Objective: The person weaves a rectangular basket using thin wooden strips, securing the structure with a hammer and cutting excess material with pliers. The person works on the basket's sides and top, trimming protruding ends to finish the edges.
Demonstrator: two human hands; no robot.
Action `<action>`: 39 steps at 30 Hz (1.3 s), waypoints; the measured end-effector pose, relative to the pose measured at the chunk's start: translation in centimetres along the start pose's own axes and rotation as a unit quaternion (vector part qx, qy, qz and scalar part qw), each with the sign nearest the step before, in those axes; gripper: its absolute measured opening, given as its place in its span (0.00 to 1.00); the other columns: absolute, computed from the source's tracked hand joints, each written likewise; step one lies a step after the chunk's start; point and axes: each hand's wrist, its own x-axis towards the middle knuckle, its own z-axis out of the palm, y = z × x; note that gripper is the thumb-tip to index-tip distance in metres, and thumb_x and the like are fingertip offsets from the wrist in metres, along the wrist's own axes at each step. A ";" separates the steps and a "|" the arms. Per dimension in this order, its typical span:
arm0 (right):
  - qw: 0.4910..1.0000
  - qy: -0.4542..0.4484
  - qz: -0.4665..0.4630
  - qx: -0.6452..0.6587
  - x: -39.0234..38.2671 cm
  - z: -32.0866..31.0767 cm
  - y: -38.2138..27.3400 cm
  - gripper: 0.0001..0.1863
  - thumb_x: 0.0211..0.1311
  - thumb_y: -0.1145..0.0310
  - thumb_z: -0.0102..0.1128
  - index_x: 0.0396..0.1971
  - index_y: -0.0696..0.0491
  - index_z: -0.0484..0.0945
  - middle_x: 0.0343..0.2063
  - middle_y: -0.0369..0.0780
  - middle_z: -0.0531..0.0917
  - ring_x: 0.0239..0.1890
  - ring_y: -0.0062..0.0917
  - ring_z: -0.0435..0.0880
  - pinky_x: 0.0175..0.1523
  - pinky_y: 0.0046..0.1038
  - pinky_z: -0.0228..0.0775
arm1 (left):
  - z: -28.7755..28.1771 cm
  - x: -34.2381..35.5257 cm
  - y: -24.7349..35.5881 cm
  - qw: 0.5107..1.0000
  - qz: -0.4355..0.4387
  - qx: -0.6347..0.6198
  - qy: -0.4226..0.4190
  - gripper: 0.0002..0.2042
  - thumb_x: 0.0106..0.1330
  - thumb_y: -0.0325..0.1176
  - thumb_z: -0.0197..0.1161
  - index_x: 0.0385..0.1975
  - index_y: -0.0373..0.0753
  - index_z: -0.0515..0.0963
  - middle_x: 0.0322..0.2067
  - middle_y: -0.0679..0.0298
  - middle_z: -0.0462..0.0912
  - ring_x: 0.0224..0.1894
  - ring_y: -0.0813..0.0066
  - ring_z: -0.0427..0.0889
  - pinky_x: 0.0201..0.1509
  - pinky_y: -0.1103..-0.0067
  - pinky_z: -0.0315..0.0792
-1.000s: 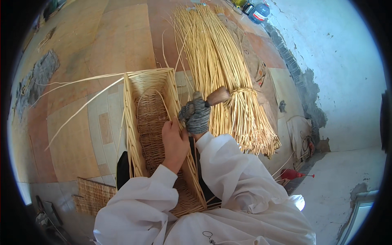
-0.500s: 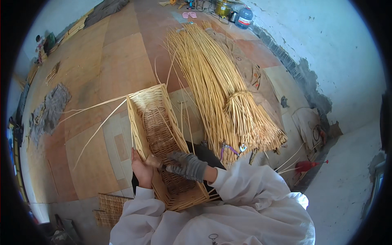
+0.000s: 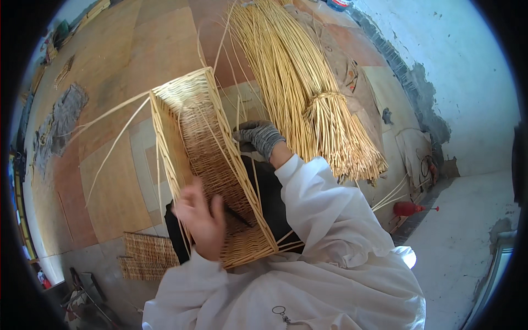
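Observation:
A long wicker basket (image 3: 187, 88) rests tilted across my lap, its far end pointing away, with loose willow rods sticking out at the far corners. My right hand (image 3: 257, 137), in a grey glove, is closed on the basket's right rim near the middle. Bare and blurred by motion, my left hand (image 3: 201, 223) hovers over the left side with its thumb apart from the fingers; nothing shows in it. On the woven bottom lies a thin dark tool (image 3: 240, 218), partly hidden behind the left hand.
A big tied bundle of willow rods (image 3: 324, 115) lies on the floor to the right. A woven panel (image 3: 144, 256) lies at lower left, a grey cloth (image 3: 61, 118) farther left. A red tool (image 3: 407, 209) sits by the right wall.
My right hand has left the wooden-handled tool inside the basket and moved to the right rim. My left hand has come off the left side and swung inward. The view has shifted.

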 end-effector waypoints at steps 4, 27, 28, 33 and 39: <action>0.991 0.049 0.013 0.120 0.3 0.1 0.7 0.17 0.43 0.78 0.68 0.37 0.63 0.77 0.22 0.42 0.80 0.18 0.26 0.79 0.21 0.23 0.74 | 3.4 -3.6 2.0 0.964 0.037 -0.214 -0.155 0.22 0.56 0.26 0.59 0.52 0.26 0.66 0.39 0.48 0.70 0.41 0.53 0.70 0.47 0.67 0.65; 0.682 0.085 -0.389 -0.614 0.5 4.3 1.7 0.39 0.46 0.61 0.62 0.55 0.69 0.59 0.43 0.55 0.73 0.41 0.44 0.73 0.51 0.37 0.67 | 6.6 25.6 -6.9 0.884 0.435 -0.048 -0.165 0.15 0.45 0.24 0.62 0.36 0.42 0.81 0.34 0.64 0.78 0.39 0.65 0.76 0.42 0.74 0.73; 0.682 0.082 -0.411 -0.599 0.8 3.9 1.9 0.39 0.46 0.62 0.61 0.55 0.69 0.59 0.42 0.55 0.74 0.41 0.44 0.73 0.50 0.37 0.67 | 7.1 26.0 -7.0 0.879 0.438 -0.054 -0.183 0.14 0.45 0.25 0.62 0.35 0.42 0.81 0.34 0.64 0.78 0.39 0.66 0.76 0.41 0.74 0.73; 0.753 0.024 -0.323 -0.572 0.2 3.7 0.9 0.38 0.49 0.62 0.58 0.58 0.67 0.57 0.40 0.56 0.71 0.50 0.50 0.68 0.59 0.41 0.58 | 7.2 27.7 -6.4 0.856 0.443 -0.062 -0.258 0.08 0.47 0.29 0.64 0.30 0.41 0.79 0.31 0.65 0.75 0.37 0.68 0.75 0.39 0.75 0.72; 0.777 0.047 -0.358 -0.516 -0.1 3.1 1.0 0.41 0.45 0.62 0.64 0.60 0.60 0.59 0.45 0.53 0.72 0.44 0.43 0.73 0.50 0.35 0.69 | 7.4 28.9 -5.6 0.814 0.506 -0.065 -0.279 0.09 0.50 0.34 0.63 0.28 0.39 0.75 0.31 0.63 0.75 0.36 0.66 0.74 0.40 0.74 0.71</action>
